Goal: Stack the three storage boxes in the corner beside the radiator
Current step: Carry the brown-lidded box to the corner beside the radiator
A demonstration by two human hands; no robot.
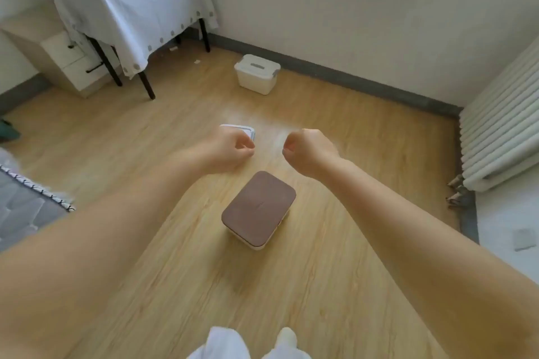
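From the head camera I look down on a light wooden plank floor (pixel 335 285). Both my bare arms reach forward. My left hand (pixel 230 148) and my right hand (pixel 306 148) are each curled into a loose fist, fingers together, and they hold nothing. They hang in the air, apart from each other.

Just below and between my hands stands the white plastic storage box with a flat brown lid (pixel 259 208), on the open floor, turned a little askew. Behind my left hand I see only a corner of a second white box with a pale lid (pixel 243 129); the hand hides the rest. The third one, a white plastic box with a grey handle and side clips (pixel 257 73), stands farther away, near the grey skirting board (pixel 364 81) of the far wall.

The white ribbed radiator (pixel 501 125) is along the right wall, and the floor in the corner beside it is bare. At the upper left stands a table under a white cloth (pixel 131 6), well apart from the boxes. A grey patterned rug (pixel 26 207) touches the left edge.
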